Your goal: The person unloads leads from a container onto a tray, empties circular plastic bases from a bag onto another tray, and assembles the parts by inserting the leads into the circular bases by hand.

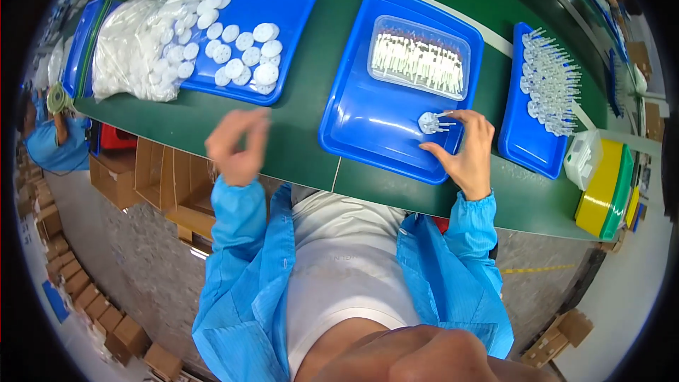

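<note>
My right hand is over the right side of the middle blue tray, thumb and index finger spread apart. Between and just beyond those fingertips lies a white round disc with thin pins; the index fingertip is at one of its pins, and the thumb is apart from it. At the tray's back, a clear plastic box holds many thin white pins with dark ends. My left hand hovers by the bench's front edge, left of this tray. Its fingers are curled and motion-blurred; whether they hold anything is unclear.
At left, a blue tray holds loose white perforated discs and a clear bag of them. A right-hand blue tray carries rows of pinned discs. Yellow-green bins stand beyond. Cardboard boxes sit below the bench.
</note>
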`<move>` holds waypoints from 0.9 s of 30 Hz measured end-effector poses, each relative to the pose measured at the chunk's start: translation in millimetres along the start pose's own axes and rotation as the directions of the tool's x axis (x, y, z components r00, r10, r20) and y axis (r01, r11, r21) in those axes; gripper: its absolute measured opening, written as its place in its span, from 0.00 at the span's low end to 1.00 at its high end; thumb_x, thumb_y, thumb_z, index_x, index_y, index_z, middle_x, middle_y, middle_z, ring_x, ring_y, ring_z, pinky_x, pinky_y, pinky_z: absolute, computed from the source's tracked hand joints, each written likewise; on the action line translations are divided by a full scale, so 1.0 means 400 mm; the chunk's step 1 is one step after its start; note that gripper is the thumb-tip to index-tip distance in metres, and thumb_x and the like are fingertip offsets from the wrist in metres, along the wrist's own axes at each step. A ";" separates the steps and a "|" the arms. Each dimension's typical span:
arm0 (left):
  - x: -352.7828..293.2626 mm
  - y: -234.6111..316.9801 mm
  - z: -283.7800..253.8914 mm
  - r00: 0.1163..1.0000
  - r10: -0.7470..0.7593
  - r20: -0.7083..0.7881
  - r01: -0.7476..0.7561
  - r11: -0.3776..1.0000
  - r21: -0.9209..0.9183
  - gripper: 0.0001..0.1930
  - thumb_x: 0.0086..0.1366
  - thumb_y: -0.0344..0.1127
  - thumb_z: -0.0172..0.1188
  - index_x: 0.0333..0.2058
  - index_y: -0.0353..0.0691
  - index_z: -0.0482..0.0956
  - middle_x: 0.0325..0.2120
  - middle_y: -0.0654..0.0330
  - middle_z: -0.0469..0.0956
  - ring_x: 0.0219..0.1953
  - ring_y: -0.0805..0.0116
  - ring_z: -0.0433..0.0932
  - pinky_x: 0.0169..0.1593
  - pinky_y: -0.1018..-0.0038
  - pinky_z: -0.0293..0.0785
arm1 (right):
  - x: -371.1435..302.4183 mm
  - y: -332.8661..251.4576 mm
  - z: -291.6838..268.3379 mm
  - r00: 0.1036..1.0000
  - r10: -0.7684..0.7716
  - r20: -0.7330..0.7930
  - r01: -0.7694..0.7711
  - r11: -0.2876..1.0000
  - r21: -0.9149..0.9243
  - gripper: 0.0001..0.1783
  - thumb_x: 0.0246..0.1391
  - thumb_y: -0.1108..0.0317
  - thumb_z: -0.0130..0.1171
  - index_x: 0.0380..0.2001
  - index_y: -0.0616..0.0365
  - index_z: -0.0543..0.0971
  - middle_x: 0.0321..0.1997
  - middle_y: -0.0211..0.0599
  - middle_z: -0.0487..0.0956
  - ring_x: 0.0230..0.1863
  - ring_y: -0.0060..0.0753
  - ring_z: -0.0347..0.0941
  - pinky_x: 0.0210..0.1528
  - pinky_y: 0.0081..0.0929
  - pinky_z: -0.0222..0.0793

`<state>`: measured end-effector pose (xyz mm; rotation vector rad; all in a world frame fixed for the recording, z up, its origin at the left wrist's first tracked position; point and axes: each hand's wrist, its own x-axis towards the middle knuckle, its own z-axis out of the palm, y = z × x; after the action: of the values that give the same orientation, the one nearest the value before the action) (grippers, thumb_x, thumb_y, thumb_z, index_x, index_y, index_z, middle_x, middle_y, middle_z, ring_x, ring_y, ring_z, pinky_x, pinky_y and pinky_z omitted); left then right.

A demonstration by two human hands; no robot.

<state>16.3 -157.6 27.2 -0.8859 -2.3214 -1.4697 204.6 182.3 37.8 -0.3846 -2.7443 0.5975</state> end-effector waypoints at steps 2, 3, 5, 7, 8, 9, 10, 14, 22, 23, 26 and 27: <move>0.056 0.068 0.086 0.942 0.159 0.295 -0.119 0.982 -0.149 0.11 0.55 0.20 0.69 0.39 0.35 0.87 0.31 0.52 0.85 0.30 0.58 0.83 0.35 0.67 0.78 | -0.012 0.002 0.037 0.999 0.030 -0.021 -0.030 0.999 0.015 0.34 0.38 0.58 0.82 0.47 0.57 0.77 0.46 0.40 0.80 0.51 0.49 0.74 0.61 0.45 0.59; 0.076 0.087 0.134 0.882 0.237 0.407 -0.135 0.955 -0.263 0.12 0.57 0.24 0.70 0.41 0.36 0.87 0.32 0.53 0.85 0.32 0.57 0.83 0.36 0.66 0.78 | -0.016 0.009 0.055 0.999 0.029 -0.017 -0.029 0.999 -0.014 0.32 0.39 0.59 0.81 0.47 0.57 0.77 0.46 0.40 0.80 0.51 0.48 0.74 0.60 0.45 0.59; 0.093 0.104 0.208 0.750 0.365 0.552 -0.220 0.924 -0.313 0.13 0.60 0.27 0.69 0.45 0.38 0.86 0.36 0.52 0.85 0.34 0.55 0.83 0.38 0.65 0.79 | -0.012 0.002 0.060 1.000 0.014 -0.006 -0.014 0.999 -0.040 0.27 0.43 0.63 0.79 0.46 0.57 0.77 0.46 0.39 0.80 0.50 0.46 0.75 0.60 0.44 0.61; 0.084 0.115 0.268 0.742 0.324 0.587 -0.140 0.931 -0.336 0.14 0.61 0.27 0.69 0.47 0.38 0.86 0.37 0.52 0.85 0.37 0.57 0.84 0.41 0.67 0.79 | -0.011 -0.005 0.056 0.999 0.006 -0.045 -0.005 0.999 0.037 0.28 0.43 0.64 0.79 0.46 0.57 0.77 0.45 0.38 0.81 0.49 0.46 0.75 0.59 0.44 0.61; 0.085 0.121 0.289 0.735 0.281 0.618 -0.059 0.933 -0.354 0.15 0.61 0.27 0.69 0.48 0.38 0.86 0.39 0.52 0.85 0.39 0.58 0.84 0.43 0.68 0.79 | -0.011 -0.006 0.055 0.997 -0.005 -0.083 0.014 0.994 0.110 0.29 0.42 0.65 0.80 0.47 0.57 0.76 0.45 0.38 0.82 0.48 0.46 0.75 0.59 0.43 0.62; 0.085 0.127 0.296 0.669 0.132 0.732 0.199 0.916 -0.348 0.19 0.65 0.27 0.67 0.56 0.37 0.82 0.43 0.51 0.84 0.44 0.60 0.85 0.49 0.68 0.80 | -0.017 -0.006 0.062 0.988 0.015 -0.156 0.010 0.988 0.157 0.31 0.40 0.67 0.81 0.48 0.57 0.76 0.45 0.38 0.83 0.47 0.46 0.76 0.56 0.43 0.65; 0.081 0.133 0.305 0.666 0.133 0.734 0.200 0.916 -0.347 0.19 0.65 0.27 0.67 0.56 0.37 0.82 0.43 0.51 0.84 0.44 0.60 0.85 0.49 0.68 0.80 | -0.018 -0.018 0.058 0.988 0.019 -0.156 0.006 0.987 0.158 0.31 0.40 0.67 0.81 0.48 0.57 0.76 0.45 0.38 0.83 0.47 0.46 0.76 0.56 0.43 0.65; 0.068 0.153 0.324 0.625 -0.028 0.780 0.634 0.600 -0.487 0.25 0.69 0.26 0.63 0.64 0.34 0.72 0.50 0.52 0.81 0.51 0.65 0.82 0.54 0.69 0.79 | 0.016 -0.077 0.046 0.938 -0.025 -0.346 0.103 0.972 0.211 0.34 0.39 0.70 0.80 0.51 0.59 0.76 0.47 0.40 0.82 0.47 0.47 0.76 0.50 0.43 0.68; 0.081 0.106 0.321 0.658 -0.007 0.753 0.683 0.425 -0.594 0.26 0.67 0.20 0.61 0.63 0.30 0.71 0.55 0.51 0.78 0.54 0.63 0.80 0.57 0.68 0.78 | 0.079 -0.108 0.057 0.935 -0.227 -0.273 0.262 0.960 0.098 0.29 0.38 0.71 0.77 0.48 0.56 0.80 0.46 0.36 0.80 0.45 0.44 0.77 0.47 0.39 0.68; 0.080 0.104 0.317 0.677 0.001 0.736 0.669 0.415 -0.616 0.25 0.67 0.20 0.61 0.63 0.30 0.71 0.54 0.51 0.79 0.54 0.63 0.80 0.57 0.67 0.79 | 0.083 -0.107 0.058 0.941 -0.233 -0.247 0.268 0.957 0.116 0.30 0.37 0.71 0.77 0.48 0.55 0.80 0.45 0.35 0.80 0.46 0.44 0.77 0.47 0.39 0.68; 0.084 0.093 0.303 0.666 -0.020 0.746 0.717 0.293 -0.632 0.23 0.69 0.22 0.61 0.61 0.29 0.73 0.54 0.51 0.79 0.55 0.62 0.80 0.56 0.66 0.81 | 0.097 -0.114 0.052 0.941 -0.265 -0.211 0.296 0.946 0.131 0.30 0.37 0.71 0.78 0.48 0.55 0.80 0.45 0.35 0.80 0.46 0.44 0.77 0.47 0.39 0.68; 0.087 0.090 0.300 0.632 -0.040 0.774 0.767 0.178 -0.617 0.20 0.70 0.24 0.60 0.60 0.29 0.75 0.55 0.51 0.78 0.56 0.61 0.80 0.56 0.65 0.81 | 0.101 -0.117 0.050 0.935 -0.290 -0.205 0.319 0.939 0.127 0.30 0.36 0.71 0.78 0.48 0.55 0.80 0.45 0.36 0.80 0.46 0.43 0.77 0.47 0.39 0.68</move>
<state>23.8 -27.9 16.3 -1.0219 -1.8812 -3.5584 151.4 147.1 50.7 0.0271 -2.4880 0.6541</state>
